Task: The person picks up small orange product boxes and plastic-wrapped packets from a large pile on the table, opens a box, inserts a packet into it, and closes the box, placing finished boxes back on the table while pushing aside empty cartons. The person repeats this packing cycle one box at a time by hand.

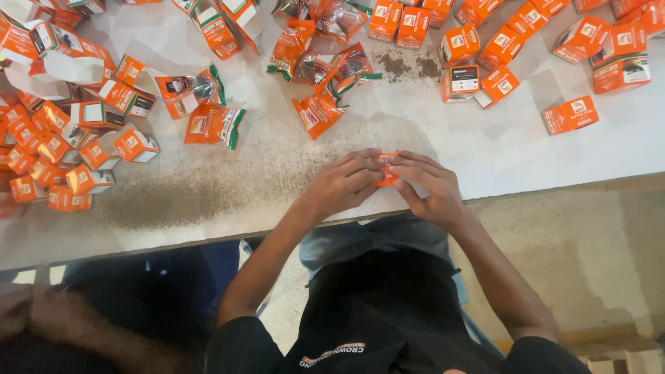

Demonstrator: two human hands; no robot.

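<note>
Both my hands meet at the white table's front edge around one small orange box. My left hand grips its left side, fingers curled over the top. From the right, my right hand pinches the same box with fingertips on its upper edge. Most of the box is hidden by my fingers. The nearest loose item is an orange sachet just beyond my hands.
Closed orange boxes lie at the back right. Open boxes and flat cartons crowd the left. Several orange sachets lie in the middle. Brown powder is spilled on the table. Another person's arm shows at bottom left.
</note>
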